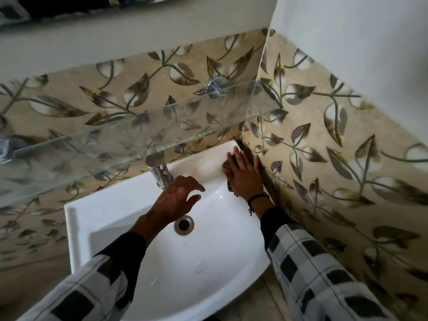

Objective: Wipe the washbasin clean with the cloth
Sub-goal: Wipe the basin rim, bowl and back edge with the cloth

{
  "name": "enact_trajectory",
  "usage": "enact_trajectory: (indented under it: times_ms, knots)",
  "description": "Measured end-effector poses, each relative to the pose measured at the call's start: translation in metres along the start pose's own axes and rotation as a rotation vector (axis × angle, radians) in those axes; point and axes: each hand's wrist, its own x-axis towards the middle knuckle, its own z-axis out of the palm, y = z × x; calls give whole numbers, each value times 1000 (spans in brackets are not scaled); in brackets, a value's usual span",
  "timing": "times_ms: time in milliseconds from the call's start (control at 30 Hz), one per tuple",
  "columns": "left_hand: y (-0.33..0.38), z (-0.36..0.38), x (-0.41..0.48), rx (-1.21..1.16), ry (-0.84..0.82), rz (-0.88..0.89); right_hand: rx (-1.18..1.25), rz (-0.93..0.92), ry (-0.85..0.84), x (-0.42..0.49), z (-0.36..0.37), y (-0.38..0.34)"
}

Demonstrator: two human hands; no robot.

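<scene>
**Wiping the far right corner of the washbasin**

Reaching in with both checked sleeves (312, 262), one on either side of the drain (184, 224). Hovering the left hand (178, 200) just beyond the drain, fingers spread and loosely bent, gripping nothing. Pressing the right hand (243, 174) flat, fingers straight, on the cloth (225, 166), farther beyond the drain and to its right, on the washbasin (76, 218) rim hard against the leaf-patterned tiled wall (324, 135). Covering most of the cloth with the palm, leaving only dark crumpled edges showing beside the fingers and near the wrist. Judging the cloth soft, light and limp, so probably bunching and sliding easily on glazed ceramic. Best driving it with a flat palm over its middle, or pinching a gathered fold for lifting. Judging the basin hard, slick and rigid, taking steady pressure without trouble. Noting the chrome tap (159, 170) beyond and left of the drain, and the glass shelf (139, 135) farther off above it.
</scene>
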Motion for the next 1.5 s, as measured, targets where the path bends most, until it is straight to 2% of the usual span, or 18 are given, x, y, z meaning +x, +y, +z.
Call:
enact_trajectory:
  times_ms: [133,400,733,900,1100,1200,1333,1400,1500]
  knots:
    - [-4,2,4,50,-2,14,-3,89,26,-3,-1,1]
    - [-2,7,4,124,62,14,53,120,31,-2,15,-9]
    - [-6,9,4,125,40,36,62,121,55,-5,18,-5]
    - [-5,5,4,67,46,20,125,177,36,-3,16,-11]
    - [0,4,4,-203,180,-104,115,202,129,4,13,-21]
    - [2,5,0,-194,225,-101,89,219,182,8,9,-25]
    - [1,7,0,-127,239,-68,213,174,229,9,6,-37]
    - [-1,10,0,-89,252,-52,280,143,216,9,10,-42]
    - [-2,13,-1,-61,281,-60,357,110,98,13,15,-35]
